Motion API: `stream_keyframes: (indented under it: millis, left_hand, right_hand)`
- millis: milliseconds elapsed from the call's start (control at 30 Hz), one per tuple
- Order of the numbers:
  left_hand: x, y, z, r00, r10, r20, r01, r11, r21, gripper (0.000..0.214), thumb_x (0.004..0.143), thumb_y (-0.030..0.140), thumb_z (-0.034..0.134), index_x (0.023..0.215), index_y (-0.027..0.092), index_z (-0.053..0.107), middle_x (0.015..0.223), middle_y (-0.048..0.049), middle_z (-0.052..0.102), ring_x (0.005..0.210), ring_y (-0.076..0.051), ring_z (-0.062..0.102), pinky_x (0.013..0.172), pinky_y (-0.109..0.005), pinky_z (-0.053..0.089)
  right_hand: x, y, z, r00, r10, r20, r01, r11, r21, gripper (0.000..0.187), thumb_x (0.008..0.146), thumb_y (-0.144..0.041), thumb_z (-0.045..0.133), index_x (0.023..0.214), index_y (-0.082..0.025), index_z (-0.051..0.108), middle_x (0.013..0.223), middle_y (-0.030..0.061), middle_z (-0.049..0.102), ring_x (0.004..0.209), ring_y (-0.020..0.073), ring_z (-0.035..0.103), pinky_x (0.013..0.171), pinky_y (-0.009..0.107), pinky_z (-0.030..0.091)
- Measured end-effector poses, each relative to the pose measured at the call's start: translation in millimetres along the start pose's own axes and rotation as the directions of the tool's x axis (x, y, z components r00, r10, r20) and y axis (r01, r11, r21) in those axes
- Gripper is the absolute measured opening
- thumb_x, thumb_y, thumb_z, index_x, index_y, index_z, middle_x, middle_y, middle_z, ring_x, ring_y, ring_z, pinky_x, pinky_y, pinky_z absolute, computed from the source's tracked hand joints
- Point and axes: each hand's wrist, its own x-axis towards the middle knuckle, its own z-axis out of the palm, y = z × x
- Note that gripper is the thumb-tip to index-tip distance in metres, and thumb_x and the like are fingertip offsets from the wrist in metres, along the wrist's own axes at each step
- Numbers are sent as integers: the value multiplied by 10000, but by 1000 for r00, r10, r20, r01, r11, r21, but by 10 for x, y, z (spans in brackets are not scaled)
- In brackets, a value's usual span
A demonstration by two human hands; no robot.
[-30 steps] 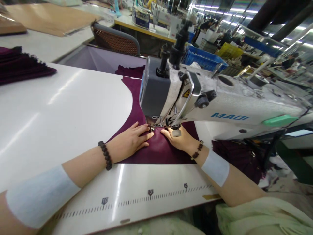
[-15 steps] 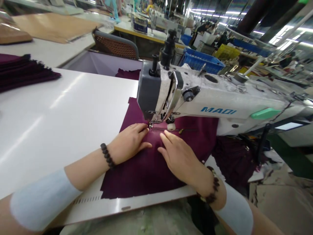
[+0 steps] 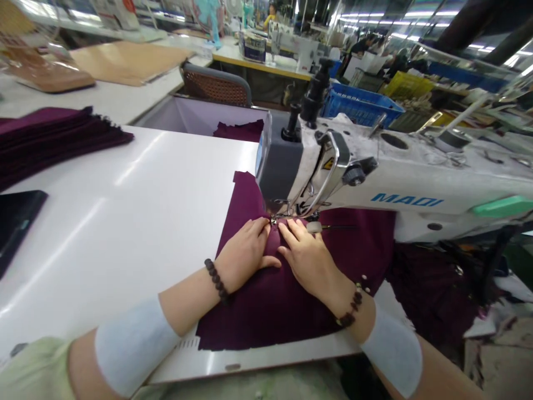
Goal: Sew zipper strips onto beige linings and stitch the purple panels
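Observation:
A dark purple fabric piece [image 3: 266, 303] lies flat on the white sewing table [image 3: 125, 211] under the head of a white sewing machine [image 3: 375, 178]. My left hand [image 3: 245, 258] rests flat on the fabric just left of the presser foot [image 3: 277, 219], fingers stretched toward the needle. My right hand [image 3: 310, 258] lies flat on the fabric beside it, fingertips at the foot. Both wrists wear dark bead bracelets and pale forearm sleeves. A zipper line [image 3: 337, 226] runs to the right under the machine arm.
A stack of purple fabric pieces [image 3: 54, 139] sits at the table's far left, and a dark flat object [image 3: 14, 219] lies at the left edge. More purple fabric [image 3: 428, 289] hangs off the right side. Behind are a chair [image 3: 216, 83], blue crates [image 3: 362, 103] and other workstations.
The fabric has come toward me since a second ago. My right hand moved from beside the foot down onto the fabric, then both hands closed in together at the presser foot.

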Motion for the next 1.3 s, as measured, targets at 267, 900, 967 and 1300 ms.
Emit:
stream_keyframes:
  millis: [267, 900, 967, 1300]
  left_hand:
    - [-13, -41, 23, 1000, 10, 2, -10, 999, -32, 728, 655, 575, 633, 1115, 24, 516, 1154, -196, 518, 1090, -288, 501, 972, -395, 407]
    - [91, -125, 24, 1000, 26, -12, -27, 998, -51, 676, 681, 541, 620, 1072, -6, 548, 1115, -201, 524, 1047, -294, 506, 945, -415, 420]
    - [97, -135, 37, 1000, 26, -16, -26, 998, -50, 676, 679, 551, 614, 1062, -3, 556, 1108, -195, 526, 1060, -294, 500, 961, -412, 407]
    - [90, -139, 37, 999, 42, -27, -42, 999, -16, 691, 687, 577, 579, 1054, -8, 567, 1097, -180, 531, 1023, -288, 506, 945, -402, 415]
  right_hand:
    - [-8, -31, 35, 999, -7, -37, 5, 999, -41, 454, 902, -291, 454, 1336, -168, 402, 1350, 119, 398, 1226, 281, 384, 947, 506, 379]
    - [118, 6, 2, 1000, 17, -4, -17, 1000, 8, 436, 914, -335, 429, 1319, -173, 417, 1285, 97, 464, 1177, 248, 418, 907, 401, 435]
    - [125, 6, 0, 1000, 23, -5, -23, 1000, -2, 431, 912, -338, 435, 1311, -175, 424, 1280, 92, 466, 1172, 242, 420, 917, 400, 428]
    - [137, 11, 29, 1000, 0, -15, 0, 1000, -8, 439, 913, -335, 435, 1316, -161, 413, 1294, 94, 451, 1207, 227, 381, 989, 406, 367]
